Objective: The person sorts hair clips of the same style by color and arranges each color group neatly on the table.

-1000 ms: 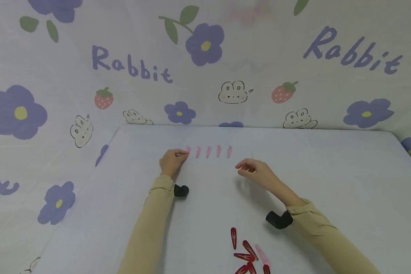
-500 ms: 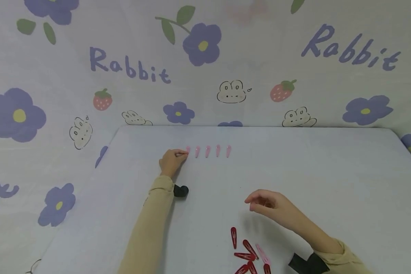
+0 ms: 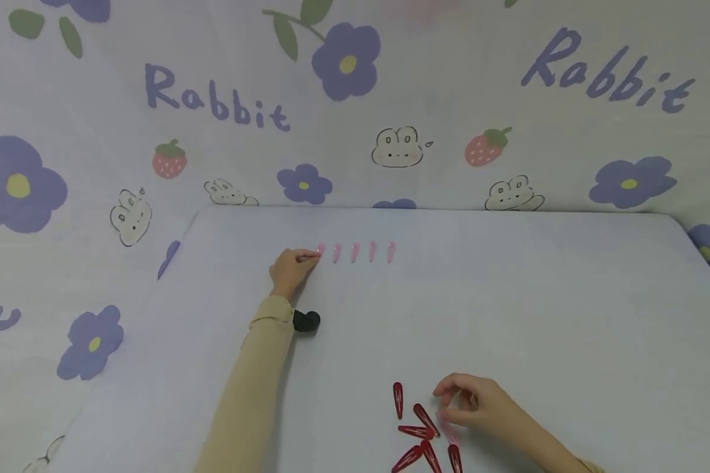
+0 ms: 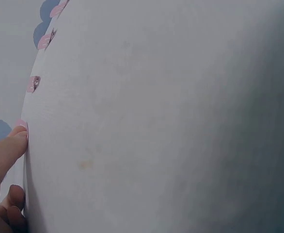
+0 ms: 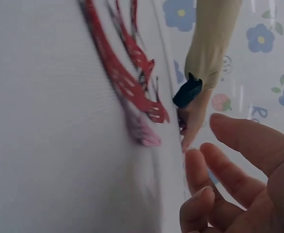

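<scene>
At the left end of a row of pink hair clips (image 3: 355, 252), my left hand (image 3: 291, 270) pinches the leftmost pink hair clip (image 3: 321, 247) against the white table. Its fingertips cover part of that clip in the left wrist view. My right hand (image 3: 480, 405) hovers over the front of the table, fingers loosely bent and thumb apart, holding nothing. Just below its fingertips lies a single pink hair clip (image 3: 449, 431), partly hidden by the hand in the head view. In the right wrist view this pink clip (image 5: 143, 130) lies beside the red ones, apart from the fingers.
Several dark red hair clips (image 3: 428, 454) lie loosely scattered and partly overlapping at the table's front, left of the right hand. The white table (image 3: 538, 295) meets a patterned cloth backdrop (image 3: 438, 85) at its far edge. A black wrist mount (image 3: 306, 321) sits on the left wrist.
My right hand has moved from near the pink row toward the front, down to the loose clips. My left hand keeps its place at the leftmost pink clip. The head view has tilted slightly.
</scene>
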A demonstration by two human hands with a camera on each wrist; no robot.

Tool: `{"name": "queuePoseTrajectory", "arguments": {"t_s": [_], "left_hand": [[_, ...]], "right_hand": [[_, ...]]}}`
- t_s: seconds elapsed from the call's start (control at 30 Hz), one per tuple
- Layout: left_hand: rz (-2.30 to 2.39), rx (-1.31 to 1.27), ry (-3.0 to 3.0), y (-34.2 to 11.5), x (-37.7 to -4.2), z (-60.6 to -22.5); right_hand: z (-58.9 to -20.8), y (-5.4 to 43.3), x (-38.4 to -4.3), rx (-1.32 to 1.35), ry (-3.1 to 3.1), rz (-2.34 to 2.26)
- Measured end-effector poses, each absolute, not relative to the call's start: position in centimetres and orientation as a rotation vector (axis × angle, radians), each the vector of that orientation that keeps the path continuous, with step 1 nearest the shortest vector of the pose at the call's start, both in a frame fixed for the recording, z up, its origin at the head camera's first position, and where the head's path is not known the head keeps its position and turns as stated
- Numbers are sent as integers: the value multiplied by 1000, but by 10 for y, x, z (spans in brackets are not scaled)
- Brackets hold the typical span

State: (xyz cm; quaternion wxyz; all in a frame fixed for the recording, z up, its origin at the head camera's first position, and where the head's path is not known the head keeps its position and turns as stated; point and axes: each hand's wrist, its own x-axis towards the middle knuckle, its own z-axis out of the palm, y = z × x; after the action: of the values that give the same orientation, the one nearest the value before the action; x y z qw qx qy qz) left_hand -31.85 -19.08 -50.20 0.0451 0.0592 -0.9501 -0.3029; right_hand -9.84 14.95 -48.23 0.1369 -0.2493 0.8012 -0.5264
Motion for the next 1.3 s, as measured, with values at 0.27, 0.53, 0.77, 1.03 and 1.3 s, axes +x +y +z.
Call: {"name": "queuePoseTrajectory", "arguments": {"t_s": [0.27,0.53,0.77,1.03,1.3], "left_hand": [[-962,180,-2887,-188,-317,-506],[-953,144,-2872,-188,-321,-506],[-963,179,-2876,-190,-319,-505],[-951,176,-2875,-193,-321,-504],[-949,182,-2876,-192,-321,-502]], "right_hand": [[-493,151,-91,-895,2467,-1256],[-497,149,-93,-966,2514,-1293],[-497,150,-98,-752,2507,-1484],[-499,152,-104,-913,2536,-1517],[-498,154,-107,-775,2303,-1641]]}}
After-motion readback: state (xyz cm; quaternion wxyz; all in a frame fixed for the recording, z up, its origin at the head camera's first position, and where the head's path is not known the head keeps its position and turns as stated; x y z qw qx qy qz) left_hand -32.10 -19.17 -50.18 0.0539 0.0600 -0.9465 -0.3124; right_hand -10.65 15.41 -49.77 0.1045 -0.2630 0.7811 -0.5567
